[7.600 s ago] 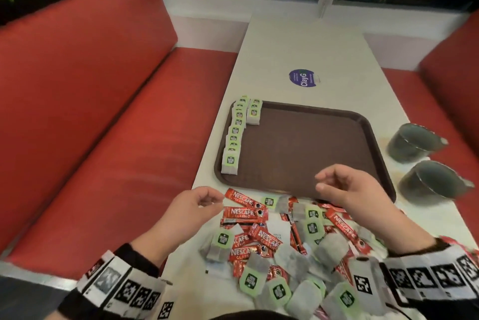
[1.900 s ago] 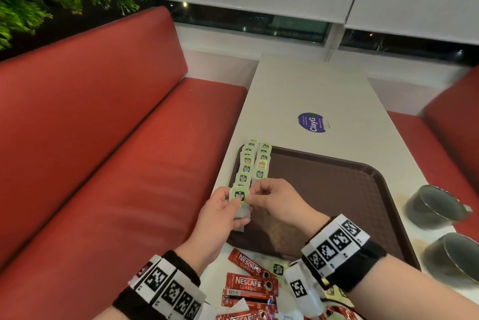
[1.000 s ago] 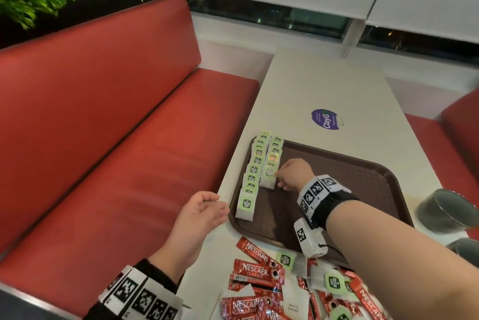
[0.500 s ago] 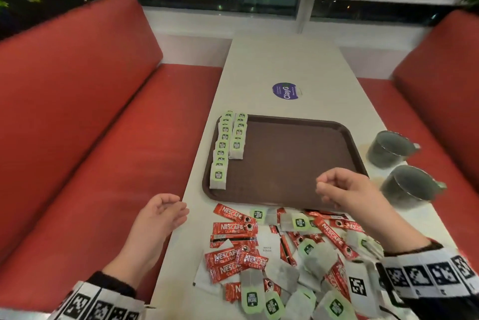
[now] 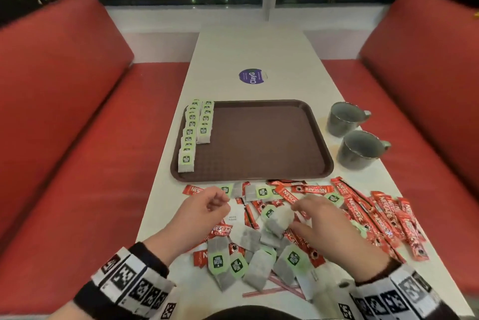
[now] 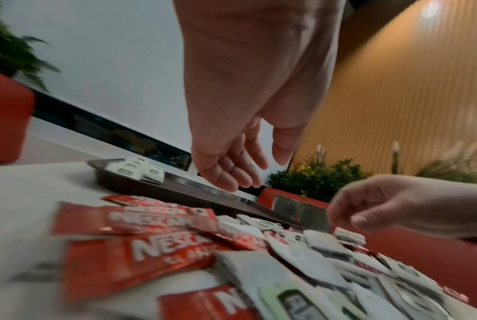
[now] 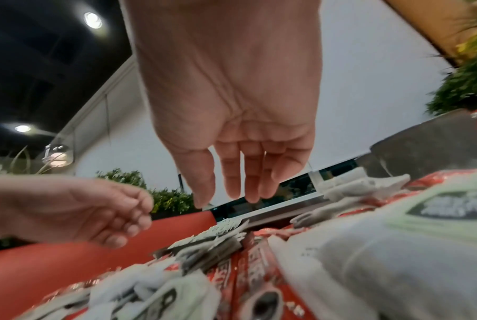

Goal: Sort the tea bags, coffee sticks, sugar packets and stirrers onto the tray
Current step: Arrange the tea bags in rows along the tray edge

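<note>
L hand (image 5: pixel 204 212) loosely curled, empty, R hand (image 5: pixel 324 218) fingers relaxed, both over mixed pile (image 5: pixel 285 229) of tea bags/coffee sticks | white table (image 5: pixel 248 47) | tray (image 5: pixel 259 138) w/ 2 tea-bag rows (image 5: pixel 194 133) on its L edge | 2 mugs (image 5: pixel 357 135) R | red benches (image 5: pixel 64 112), window far

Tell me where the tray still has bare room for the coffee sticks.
The brown tray is bare from its middle to its right rim, beside the two grey mugs. Only its left edge is taken, by two rows of tea bags. The table strip in front of the tray is crowded with loose coffee sticks and tea bags.
</note>
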Tool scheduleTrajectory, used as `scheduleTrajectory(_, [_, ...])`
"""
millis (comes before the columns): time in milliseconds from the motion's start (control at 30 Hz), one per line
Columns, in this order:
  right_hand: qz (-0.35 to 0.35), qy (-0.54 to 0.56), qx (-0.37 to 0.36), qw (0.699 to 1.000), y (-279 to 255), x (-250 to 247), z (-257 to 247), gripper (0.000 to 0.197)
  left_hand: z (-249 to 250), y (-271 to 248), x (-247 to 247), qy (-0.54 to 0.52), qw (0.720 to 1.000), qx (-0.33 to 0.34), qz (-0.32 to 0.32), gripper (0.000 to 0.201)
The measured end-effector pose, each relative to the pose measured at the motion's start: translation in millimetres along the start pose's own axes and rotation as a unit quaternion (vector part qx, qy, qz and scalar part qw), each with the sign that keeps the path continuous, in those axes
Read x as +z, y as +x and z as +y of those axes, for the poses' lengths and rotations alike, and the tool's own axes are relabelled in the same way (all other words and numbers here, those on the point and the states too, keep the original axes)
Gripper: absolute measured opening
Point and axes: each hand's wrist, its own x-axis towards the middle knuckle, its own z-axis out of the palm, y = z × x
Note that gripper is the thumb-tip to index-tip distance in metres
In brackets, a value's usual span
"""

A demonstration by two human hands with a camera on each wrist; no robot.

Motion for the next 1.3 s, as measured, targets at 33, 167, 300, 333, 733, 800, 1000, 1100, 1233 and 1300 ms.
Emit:
scheduleTrajectory(33, [0.011,-0.012,-0.006,1.000,2,2,-2,0.040,5,2,7,0.018,1.000,0.012,-0.019,0.008])
scheduleTrajectory(167, [-0.021,-0.091,-0.009,0.996,14,6,-14,0.053,24,19,34,0.137,0.986,0.064,-0.070,0.021])
scheduleTrajectory(300, [-0.056,-0.143,-0.019,0.988,23,7,-24,0.053,40,39,50,0.236,0.965,0.094,-0.062,0.035])
scheduleTrajectory(333, [-0.065,-0.152,-0.019,0.986,25,8,-26,0.051,40,44,52,0.249,0.962,0.091,-0.062,0.037])
scheduleTrajectory(733, [-0.126,-0.120,-0.010,0.985,40,6,-28,0.035,22,72,73,0.410,0.902,0.121,-0.062,0.040])
scheduleTrajectory(800, [-0.119,-0.097,-0.015,0.988,41,7,-28,0.029,22,74,73,0.406,0.905,0.109,-0.068,0.037])
scheduleTrajectory(1000, [-0.088,0.060,0.000,0.994,39,8,-18,0.011,26,76,68,0.391,0.911,0.102,-0.078,0.032])
scheduleTrajectory(1100, [-0.061,0.130,0.015,0.990,36,1,-12,0.012,25,75,68,0.383,0.914,0.114,-0.073,0.029])
scheduleTrajectory(1233, [-0.024,0.196,0.033,0.980,33,-6,-7,0.016,29,70,64,0.334,0.934,0.109,-0.057,0.024])
scheduleTrajectory(1300, [-0.004,0.217,0.033,0.976,31,-8,-8,0.022,29,69,61,0.303,0.946,0.092,-0.061,0.027])
